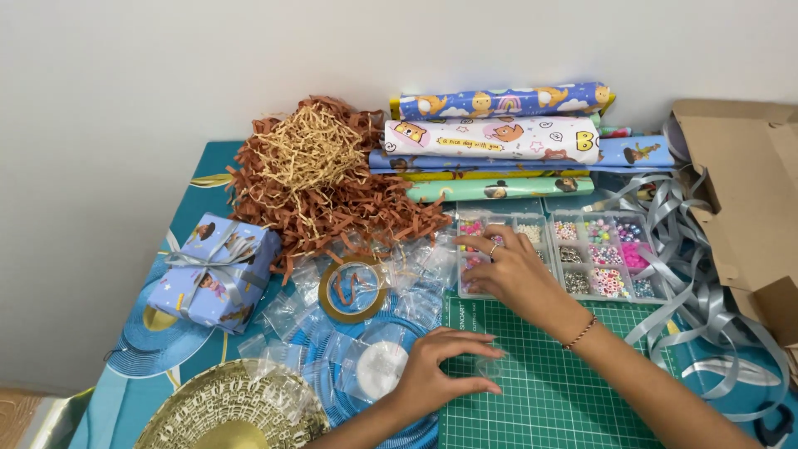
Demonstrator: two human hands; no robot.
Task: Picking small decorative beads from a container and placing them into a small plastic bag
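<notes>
From the head camera, nearest lay the green cutting mat (549, 382) on the worktop (212, 162), with a gold woven plate (218, 416) at the lower left. The left hand (440, 370) rested at the mat's left edge, its fingers (482, 387) partly curled and pinching a small clear plastic bag (489, 366); the grip looked light, thumb below and fingertips above. The bag was hard to make out, so its long axis could not be told for certain; it seemed to lie flat, mouth toward the right.

The right hand (511, 270) reached forward to the left bead box (499, 249), fingers loosely spread and bent down into a compartment at the near left; whether it had hold of a bead could not be seen. The box ran left to right, parallel to the mat's far edge, with a second bead box (603, 254) just beside it.

To do this well, the bag should be kept open and steady near the box, and beads picked from one compartment without nudging the others.

Loose clear bags (332, 333) and a tape roll (353, 289) lay left of the hands, a wrapped gift (214, 273) further left, shredded paper (320, 179) behind, rolled wrapping paper (499, 137) at the wall, silver ribbon (698, 291) and a cardboard box (748, 191) to the right.
</notes>
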